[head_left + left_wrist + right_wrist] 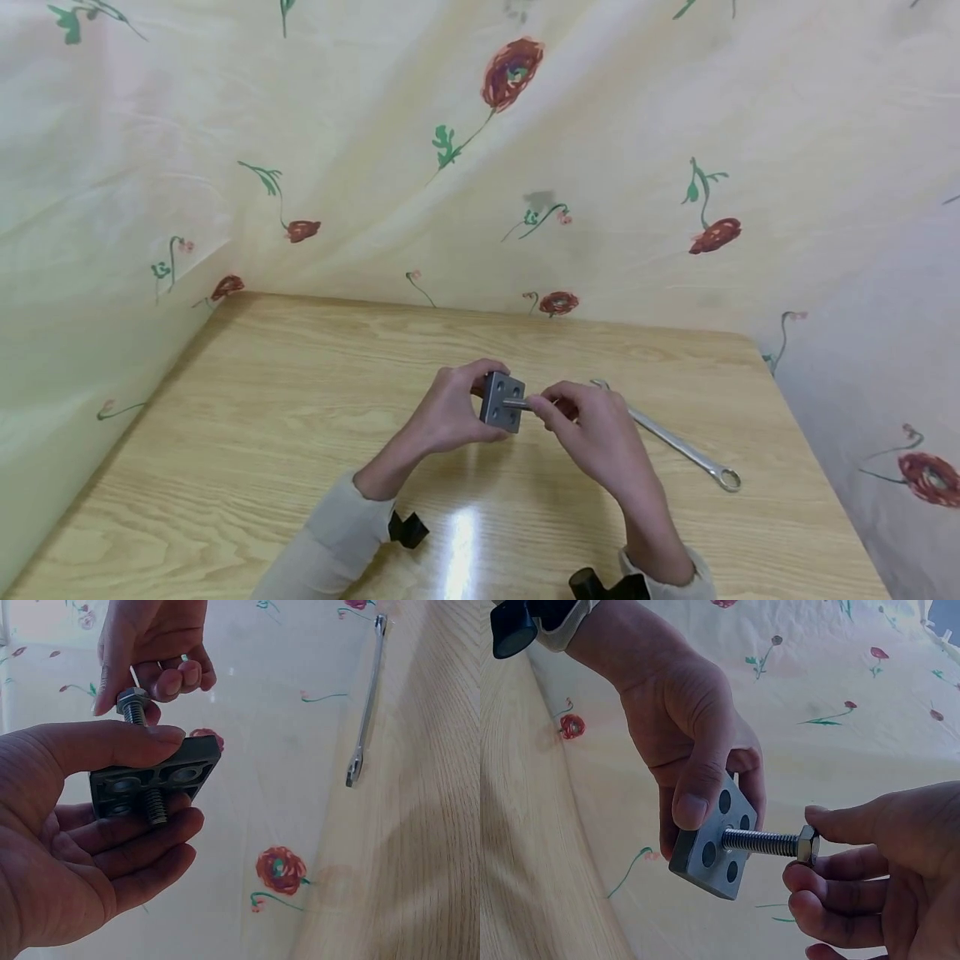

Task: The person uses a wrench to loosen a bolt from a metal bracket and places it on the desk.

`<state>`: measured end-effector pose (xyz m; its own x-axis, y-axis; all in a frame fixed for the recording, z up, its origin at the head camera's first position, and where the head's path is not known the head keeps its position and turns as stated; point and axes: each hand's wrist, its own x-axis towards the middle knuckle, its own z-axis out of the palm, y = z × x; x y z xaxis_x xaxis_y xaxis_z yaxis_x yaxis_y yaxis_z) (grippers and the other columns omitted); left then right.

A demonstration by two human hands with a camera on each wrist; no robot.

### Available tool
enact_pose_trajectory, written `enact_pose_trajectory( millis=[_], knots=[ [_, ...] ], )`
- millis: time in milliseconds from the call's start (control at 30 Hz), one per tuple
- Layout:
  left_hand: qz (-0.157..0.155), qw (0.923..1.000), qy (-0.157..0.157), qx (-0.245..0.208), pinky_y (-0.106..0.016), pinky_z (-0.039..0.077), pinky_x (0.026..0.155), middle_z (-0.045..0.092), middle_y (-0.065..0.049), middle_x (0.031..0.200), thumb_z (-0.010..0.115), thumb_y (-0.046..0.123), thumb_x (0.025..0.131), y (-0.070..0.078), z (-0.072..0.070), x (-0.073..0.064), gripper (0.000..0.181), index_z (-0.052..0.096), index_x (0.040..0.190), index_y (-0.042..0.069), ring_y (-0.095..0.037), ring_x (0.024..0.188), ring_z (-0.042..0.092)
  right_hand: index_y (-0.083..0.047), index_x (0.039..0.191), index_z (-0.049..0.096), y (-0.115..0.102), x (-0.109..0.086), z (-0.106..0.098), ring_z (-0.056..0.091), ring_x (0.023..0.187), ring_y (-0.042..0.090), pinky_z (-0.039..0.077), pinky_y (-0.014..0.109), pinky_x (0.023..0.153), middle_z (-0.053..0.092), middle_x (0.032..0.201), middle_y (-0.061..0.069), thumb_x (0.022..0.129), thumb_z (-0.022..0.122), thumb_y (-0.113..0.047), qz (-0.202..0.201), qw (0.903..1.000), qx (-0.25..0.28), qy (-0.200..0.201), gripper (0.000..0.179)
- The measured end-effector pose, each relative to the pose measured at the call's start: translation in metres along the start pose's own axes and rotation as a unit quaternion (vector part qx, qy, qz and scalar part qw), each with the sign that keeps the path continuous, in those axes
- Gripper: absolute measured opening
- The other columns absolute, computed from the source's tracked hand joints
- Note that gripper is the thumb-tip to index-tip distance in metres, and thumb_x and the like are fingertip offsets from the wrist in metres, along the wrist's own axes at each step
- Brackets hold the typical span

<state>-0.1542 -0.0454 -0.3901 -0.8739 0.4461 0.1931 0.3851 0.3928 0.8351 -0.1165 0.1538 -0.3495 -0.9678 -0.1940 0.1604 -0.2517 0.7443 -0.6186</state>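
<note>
My left hand (455, 407) grips a square grey metal plate (492, 403) by its edges, thumb on one side and fingers on the other. Several round holes surround the plate's centre. A hex-head bolt (765, 841) passes through the middle, and its threaded end pokes out the back in the left wrist view. At the bolt's head (807, 845), my right hand (597, 429) pinches with thumb and fingers. Both hands hold these parts above the table. Just right of the right hand, a combination wrench (678, 444) lies on the wood.
The light wood table (300, 433) reflects a bright streak near its front. Cream cloth (360, 150) with red flowers hangs behind the table and along both sides. Black wrist devices (408, 530) sit at both sleeves.
</note>
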Motion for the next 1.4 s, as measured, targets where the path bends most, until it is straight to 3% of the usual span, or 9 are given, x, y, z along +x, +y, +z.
enact_pose_trajectory(
  millis=[233,400,733,800,967,1200,1400],
  knots=[
    [0.005,1.0,0.001,0.006,-0.039,0.056,0.086,0.072,-0.011,0.106,0.087,0.005,0.063,-0.001,0.001,0.0,0.067,0.059,0.123,0.005,-0.021,0.092,0.07,-0.013,0.097,0.074,0.003,-0.002,0.003,0.063,0.074,0.007,0.045,0.021,0.064,0.073,0.081,-0.004,0.085,0.073,-0.022,-0.062,0.9975,-0.018,0.03,0.015],
    [0.009,0.9999,0.003,0.007,-0.039,0.056,0.085,0.073,-0.011,0.105,0.087,0.005,0.063,-0.002,0.002,0.001,0.066,0.059,0.122,0.005,-0.02,0.09,0.07,-0.016,0.096,0.074,0.005,-0.003,0.001,0.064,0.081,0.011,0.044,0.027,0.074,0.071,0.089,-0.004,0.078,0.078,-0.01,-0.105,0.9937,-0.018,0.036,0.02],
    [0.001,1.0,0.001,-0.005,-0.041,0.057,0.084,0.073,-0.013,0.104,0.087,0.005,0.062,-0.004,0.003,0.001,0.065,0.059,0.121,0.003,-0.022,0.091,0.071,-0.014,0.094,0.075,0.011,-0.001,0.003,0.064,0.085,0.012,0.048,0.028,0.074,0.067,0.097,-0.002,0.069,0.08,0.006,-0.19,0.9803,-0.017,0.05,0.032],
    [-0.001,1.0,0.0,-0.002,-0.039,0.056,0.084,0.073,-0.012,0.104,0.087,0.006,0.063,-0.005,0.003,0.001,0.065,0.059,0.122,0.004,-0.022,0.09,0.071,-0.013,0.103,0.072,0.012,-0.001,0.003,0.065,0.09,0.014,0.049,0.031,0.076,0.067,0.102,0.0,0.071,0.08,0.002,-0.186,0.9812,-0.016,0.048,0.036],
    [-0.001,0.9999,0.003,0.009,-0.038,0.056,0.085,0.073,-0.012,0.105,0.087,0.007,0.063,-0.005,0.002,0.003,0.067,0.059,0.123,0.003,-0.021,0.091,0.071,-0.013,0.124,0.061,0.011,-0.002,-0.003,0.062,0.097,0.016,0.049,0.035,0.081,0.066,0.107,0.0,0.078,0.08,-0.019,-0.132,0.9908,-0.019,0.023,0.051],
    [-0.001,1.0,0.005,0.006,-0.037,0.056,0.084,0.073,-0.011,0.105,0.087,0.007,0.063,-0.005,0.003,0.002,0.065,0.059,0.122,0.004,-0.02,0.091,0.07,-0.016,0.114,0.067,0.014,-0.001,-0.005,0.062,0.087,0.011,0.045,0.031,0.078,0.069,0.094,-0.007,0.077,0.079,-0.009,-0.147,0.988,-0.045,0.002,0.039],
    [0.004,0.9999,0.006,0.008,-0.038,0.056,0.084,0.073,-0.011,0.105,0.087,0.006,0.063,-0.003,0.002,0.003,0.065,0.059,0.122,0.004,-0.021,0.091,0.071,-0.016,0.105,0.071,0.013,-0.002,-0.004,0.062,0.082,0.01,0.045,0.026,0.072,0.068,0.09,-0.007,0.078,0.078,-0.008,-0.142,0.989,-0.042,0.007,0.029]
  ],
)
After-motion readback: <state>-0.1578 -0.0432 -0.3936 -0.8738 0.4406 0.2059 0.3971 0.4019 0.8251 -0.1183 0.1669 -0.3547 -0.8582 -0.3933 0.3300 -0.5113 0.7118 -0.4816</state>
